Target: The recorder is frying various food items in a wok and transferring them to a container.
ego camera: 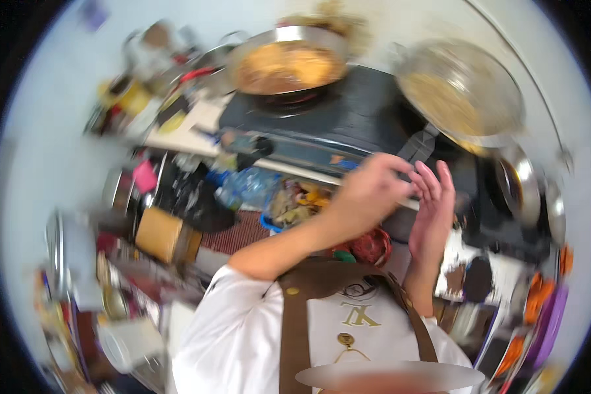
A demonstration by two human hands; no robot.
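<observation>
My left hand [377, 184] is raised in front of the stove, its fingers curled towards the thumb. Blur hides whether anything is pinched there. Close beside its fingertips, my right hand [431, 199] is held up with fingers extended and apart, holding nothing visible. Whether the two hands touch is unclear. Beyond them stands a black stove [374, 103]. A metal pan [290, 33] on its left side holds orange-yellow food [315, 66] in brownish liquid or oil. At the right is a second pan [497, 140] with pale yellow food [443, 101]; its handle [418, 143] points towards my hands.
Below the counter edge are a black plastic bag [197, 197], clear blue plastic bottles [251, 184], a container of mixed scraps or produce [295, 204] and a red basket [372, 246]. Red-handled cookware [197, 74] crowds the left counter. More metal pans [522, 182] stand far right.
</observation>
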